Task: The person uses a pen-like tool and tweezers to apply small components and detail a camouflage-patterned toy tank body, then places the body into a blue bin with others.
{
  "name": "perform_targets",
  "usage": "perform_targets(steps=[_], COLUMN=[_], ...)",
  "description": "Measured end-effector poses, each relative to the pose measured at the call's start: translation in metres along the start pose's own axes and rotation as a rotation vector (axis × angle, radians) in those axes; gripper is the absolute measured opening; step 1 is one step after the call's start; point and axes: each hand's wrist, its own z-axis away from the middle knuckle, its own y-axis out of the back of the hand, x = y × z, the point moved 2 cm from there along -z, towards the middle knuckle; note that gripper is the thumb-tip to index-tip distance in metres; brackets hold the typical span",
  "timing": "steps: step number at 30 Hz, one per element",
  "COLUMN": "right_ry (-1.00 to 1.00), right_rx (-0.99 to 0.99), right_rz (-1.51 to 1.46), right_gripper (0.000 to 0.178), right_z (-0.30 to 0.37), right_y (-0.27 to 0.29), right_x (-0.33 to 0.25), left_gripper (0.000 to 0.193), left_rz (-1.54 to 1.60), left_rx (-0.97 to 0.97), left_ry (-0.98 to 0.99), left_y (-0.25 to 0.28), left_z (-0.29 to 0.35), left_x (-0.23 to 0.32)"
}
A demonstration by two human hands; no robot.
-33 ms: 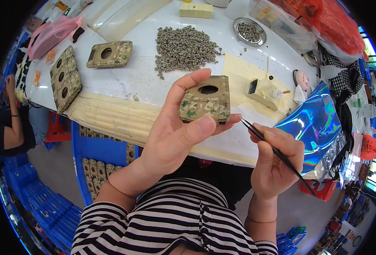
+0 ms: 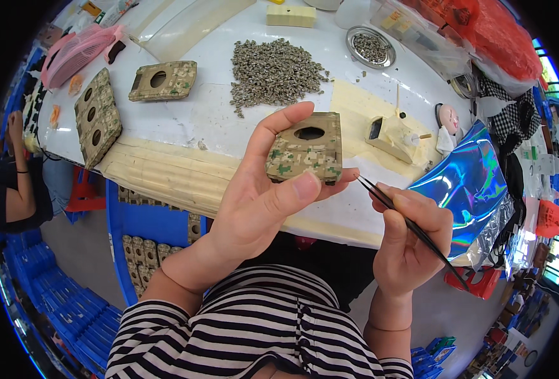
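Note:
My left hand [image 2: 254, 208] is closed around a camouflage-patterned toy tank hull [image 2: 304, 161] with an oval hole in its top. The thumb presses its near edge, and the fingers wrap behind it. In my right hand [image 2: 412, 234] is a pair of black tweezers [image 2: 426, 239], held like a pen. Their tips are at my left fingertip, just right of the hull; whether they pinch a small part is too fine to tell. Beyond the hull lies a heap of small grey-brown parts [image 2: 276, 72] on the white table [image 2: 210, 120].
More camouflage hulls [image 2: 164, 81] lie at the left, beside a pink mesh item [image 2: 80, 54]. A round metal dish [image 2: 390, 58] of small parts is at the back right. Nearer are a tape-covered block [image 2: 396, 136] and shiny blue film [image 2: 466, 186]. A blue tray [image 2: 150, 218] sits below the table edge.

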Motion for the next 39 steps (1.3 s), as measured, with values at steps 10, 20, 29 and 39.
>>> perform_targets(steps=[10,20,29,39], right_ry=[-0.15,-0.253,-0.386,0.312], right_rx=[-0.073,-0.093,-0.061,-0.231], right_rz=[-0.223,-0.367,-0.457,0.195], right_gripper=[0.018,0.017,0.017,0.027], right_z=[-0.003,-0.004,-0.008,0.008], right_y=[0.007,0.007,0.011,0.011], right_x=[-0.005,-0.003,-0.004,-0.008], left_gripper=[0.067,0.082,0.083,0.074], left_rz=[0.006,-0.137,-0.116,-0.06], left_rx=[-0.036,0.07,0.045,0.066], left_ry=[-0.008,0.043,0.065,0.067], left_y=[-0.002,-0.008,-0.007,-0.012], left_z=[0.002,0.004,0.006,0.007], left_x=[-0.001,-0.001,-0.003,-0.002])
